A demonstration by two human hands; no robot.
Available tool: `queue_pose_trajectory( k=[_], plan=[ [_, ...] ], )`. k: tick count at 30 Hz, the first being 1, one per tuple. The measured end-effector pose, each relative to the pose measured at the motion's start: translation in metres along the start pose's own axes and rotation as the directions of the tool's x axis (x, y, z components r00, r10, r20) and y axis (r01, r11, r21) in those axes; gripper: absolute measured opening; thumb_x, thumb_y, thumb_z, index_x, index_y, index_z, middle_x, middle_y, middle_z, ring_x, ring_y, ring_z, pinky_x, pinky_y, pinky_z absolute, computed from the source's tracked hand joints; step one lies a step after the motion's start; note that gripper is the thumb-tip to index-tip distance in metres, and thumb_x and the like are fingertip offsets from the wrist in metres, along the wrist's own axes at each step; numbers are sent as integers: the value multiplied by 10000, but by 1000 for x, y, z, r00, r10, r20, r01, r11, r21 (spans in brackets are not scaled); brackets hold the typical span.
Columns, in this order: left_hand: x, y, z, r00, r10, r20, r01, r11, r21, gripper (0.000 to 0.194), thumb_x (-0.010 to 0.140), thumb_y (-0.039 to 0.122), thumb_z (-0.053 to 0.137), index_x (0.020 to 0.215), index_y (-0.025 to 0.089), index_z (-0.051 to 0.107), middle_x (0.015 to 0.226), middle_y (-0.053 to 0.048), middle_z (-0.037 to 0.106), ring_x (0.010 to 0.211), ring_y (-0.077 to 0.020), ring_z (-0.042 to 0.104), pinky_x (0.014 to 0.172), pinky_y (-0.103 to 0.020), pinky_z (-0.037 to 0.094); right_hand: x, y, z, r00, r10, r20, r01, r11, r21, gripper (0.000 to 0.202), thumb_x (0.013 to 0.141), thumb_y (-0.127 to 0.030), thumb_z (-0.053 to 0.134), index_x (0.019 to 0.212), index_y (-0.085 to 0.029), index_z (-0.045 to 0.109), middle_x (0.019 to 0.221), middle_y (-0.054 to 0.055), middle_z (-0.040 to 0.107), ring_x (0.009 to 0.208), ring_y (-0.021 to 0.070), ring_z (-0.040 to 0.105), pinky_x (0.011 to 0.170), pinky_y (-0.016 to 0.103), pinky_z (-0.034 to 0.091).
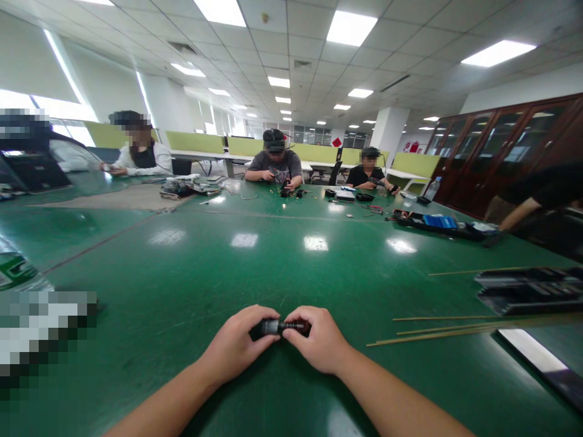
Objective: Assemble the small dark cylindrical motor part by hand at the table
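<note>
A small dark cylindrical part (272,327) lies sideways between my two hands, just above or on the green table (200,273). My left hand (237,340) pinches its thicker end, where a grey band shows. At the narrower, ringed end, my right hand (321,340) is closed with thumb and fingers, and a dark reddish tip shows within that grip. The fingers hide much of the part, and its exact kind cannot be made out.
Thin yellowish rods (437,331) and black metal channels (528,290) lie to the right, near a flat dark-edged panel (542,364). A plastic bottle (20,270) lies at left beside a pixelated block. Across the table several people handle parts; a black tray (437,223) holds blue pieces.
</note>
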State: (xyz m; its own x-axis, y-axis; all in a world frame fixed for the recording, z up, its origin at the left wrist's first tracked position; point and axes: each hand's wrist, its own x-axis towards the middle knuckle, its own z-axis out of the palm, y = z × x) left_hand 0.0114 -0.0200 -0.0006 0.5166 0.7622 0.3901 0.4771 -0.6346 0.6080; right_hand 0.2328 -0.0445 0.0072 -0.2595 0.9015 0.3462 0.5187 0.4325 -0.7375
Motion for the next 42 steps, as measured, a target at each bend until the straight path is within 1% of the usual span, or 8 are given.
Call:
queue_pose_trajectory(
  k=[18,29,42],
  plan=[
    [0,0,0,1000,2,-7,-2,1000,6,258,854,232,672,1105,261,621,1042,-31,675,974,-197,635,884,-329,504,-1,-4,-2,1000,9,-1,-9,1000,-7,67,818,-207,705,880,-217,728,796,-4,698,720,154,626,675,248,452],
    [0,1,-1,1000,7,-8,-7,1000,8,243,865,262,666,1103,250,618,1026,-38,677,953,-196,636,864,-327,509,-1,-3,-1,1000,7,-11,-7,1000,-21,57,818,-205,703,872,-209,722,785,-3,697,706,152,622,666,246,447],
    [0,-1,-1,1000,8,-16,-8,1000,14,262,860,269,675,1115,254,616,1048,-44,676,976,-204,640,883,-340,511,-1,-4,-3,1000,14,-7,-14,1000,-15,62,818,-211,699,876,-211,722,792,2,696,711,157,626,665,249,457]
  ],
)
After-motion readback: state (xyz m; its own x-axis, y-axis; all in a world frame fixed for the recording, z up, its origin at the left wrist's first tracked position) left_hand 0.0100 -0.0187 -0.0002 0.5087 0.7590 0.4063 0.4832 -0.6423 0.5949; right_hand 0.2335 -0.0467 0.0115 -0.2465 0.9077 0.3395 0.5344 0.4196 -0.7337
